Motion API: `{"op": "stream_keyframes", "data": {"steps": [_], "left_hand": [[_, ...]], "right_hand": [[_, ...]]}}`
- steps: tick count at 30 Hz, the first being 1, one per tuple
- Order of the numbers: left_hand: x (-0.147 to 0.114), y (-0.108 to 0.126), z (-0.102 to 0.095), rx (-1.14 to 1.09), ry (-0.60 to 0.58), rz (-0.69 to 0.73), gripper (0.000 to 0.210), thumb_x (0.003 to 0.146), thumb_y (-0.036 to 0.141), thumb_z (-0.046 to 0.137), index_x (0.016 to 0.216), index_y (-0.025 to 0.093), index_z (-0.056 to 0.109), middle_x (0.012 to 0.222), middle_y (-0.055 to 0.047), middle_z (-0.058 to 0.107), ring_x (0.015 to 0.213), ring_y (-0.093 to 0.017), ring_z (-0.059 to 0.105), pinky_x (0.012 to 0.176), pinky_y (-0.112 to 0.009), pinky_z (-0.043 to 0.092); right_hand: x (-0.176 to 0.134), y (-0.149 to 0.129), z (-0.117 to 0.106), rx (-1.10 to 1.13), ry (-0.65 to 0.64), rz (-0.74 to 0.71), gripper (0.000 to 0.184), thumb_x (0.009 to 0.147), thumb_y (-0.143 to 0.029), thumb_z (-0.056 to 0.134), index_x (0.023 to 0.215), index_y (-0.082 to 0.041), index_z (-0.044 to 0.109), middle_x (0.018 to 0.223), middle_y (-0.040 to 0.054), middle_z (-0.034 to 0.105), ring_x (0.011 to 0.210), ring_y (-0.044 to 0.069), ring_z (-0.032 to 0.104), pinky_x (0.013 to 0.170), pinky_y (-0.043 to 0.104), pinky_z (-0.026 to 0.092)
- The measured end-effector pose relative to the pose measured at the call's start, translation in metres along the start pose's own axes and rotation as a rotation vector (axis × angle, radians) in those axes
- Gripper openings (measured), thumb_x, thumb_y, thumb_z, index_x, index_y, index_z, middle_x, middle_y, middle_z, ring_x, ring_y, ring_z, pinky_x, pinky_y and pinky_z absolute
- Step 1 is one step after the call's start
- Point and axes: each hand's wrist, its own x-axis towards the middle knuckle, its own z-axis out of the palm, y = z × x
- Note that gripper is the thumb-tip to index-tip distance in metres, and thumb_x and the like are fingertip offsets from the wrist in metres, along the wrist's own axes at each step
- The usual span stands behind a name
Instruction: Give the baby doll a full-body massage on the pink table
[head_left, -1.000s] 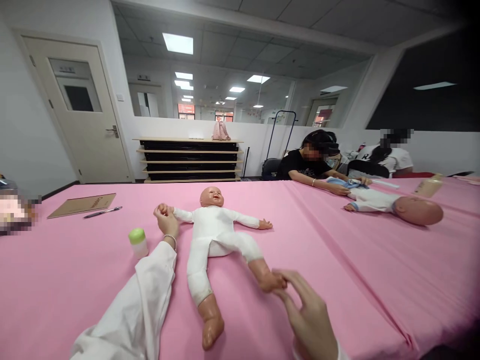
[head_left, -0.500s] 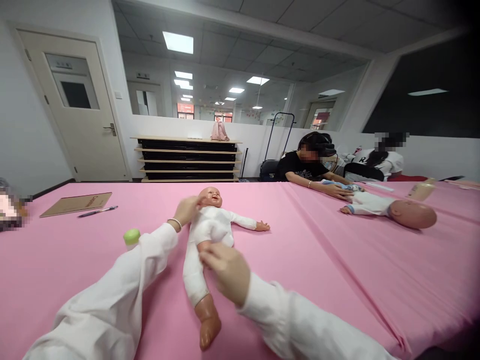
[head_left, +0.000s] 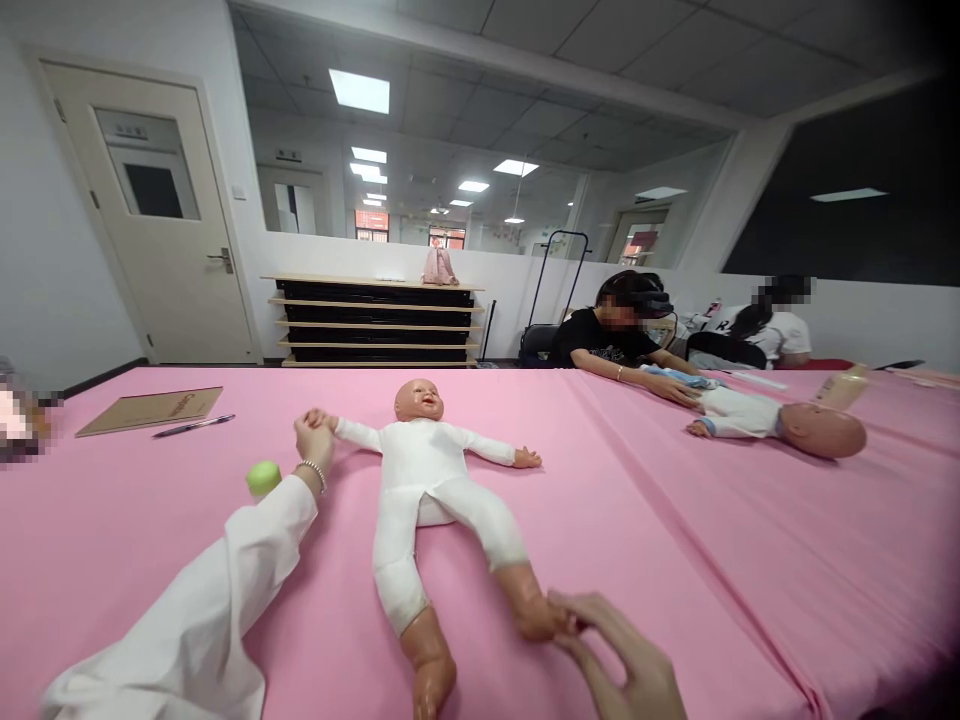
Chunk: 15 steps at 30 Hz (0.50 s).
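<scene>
A baby doll with a white cloth body lies on its back, head at the far end, arms and legs spread. At its left-side arm, my left hand is closed around the doll's small hand, with that arm stretched straight out. My right hand pinches the toes of the doll's foot on the right, between thumb and fingers. That leg points out toward the lower right. The doll's other foot lies free near the bottom edge. A green-lidded container stands beside my left forearm.
A pink cloth covers the table. A brown notebook and a pen lie at the left. Across the table, a person handles a second doll, near a bottle. Another person sits behind.
My left hand has moved outward from beside the doll's head, drawing its arm out to the left. My right hand has brought the bent leg down and outward to the lower right.
</scene>
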Motion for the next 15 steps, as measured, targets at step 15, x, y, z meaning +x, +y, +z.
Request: {"op": "stream_keyframes", "data": {"steps": [15], "left_hand": [[-0.051, 0.041, 0.048, 0.541, -0.652, 0.611, 0.025, 0.079, 0.018, 0.049, 0.100, 0.024, 0.060, 0.097, -0.006, 0.062, 0.095, -0.019, 0.053, 0.087, -0.032, 0.037]], "right_hand": [[0.069, -0.047, 0.063, -0.062, -0.179, -0.510, 0.021, 0.083, -0.013, 0.041, 0.086, -0.018, 0.060, 0.073, 0.0032, 0.063, 0.064, 0.014, 0.056, 0.061, 0.026, 0.045]]}}
